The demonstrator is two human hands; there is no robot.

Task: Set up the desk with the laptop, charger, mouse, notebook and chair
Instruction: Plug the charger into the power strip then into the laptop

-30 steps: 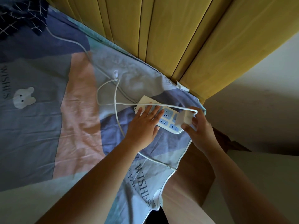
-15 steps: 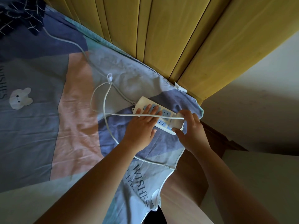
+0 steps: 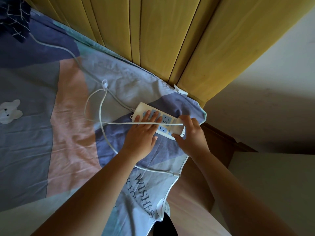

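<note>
A white power strip (image 3: 142, 109) with blue sockets lies on a patterned bedsheet (image 3: 51, 126) near the bed's corner. My left hand (image 3: 142, 135) rests flat on the strip, fingers spread over the sockets. My right hand (image 3: 190, 133) grips the white charger block (image 3: 178, 128), which sits on the strip's right end. The charger's white cable (image 3: 119, 123) runs left over my left hand's fingers, loops across the sheet and comes back to a plug end (image 3: 172, 172) near the sheet's edge. Laptop, mouse, notebook and chair are not in view.
A yellow wooden headboard (image 3: 162, 40) rises behind the bed. The strip's own cord (image 3: 56, 47) trails to the upper left towards a dark cloth (image 3: 12, 17). A brown wooden bed frame (image 3: 219, 145) and pale wall (image 3: 272, 99) lie to the right.
My right hand has brought the charger block down from above the strip's right end onto it. The cable loop has shifted left. My left hand stays pressed on the strip.
</note>
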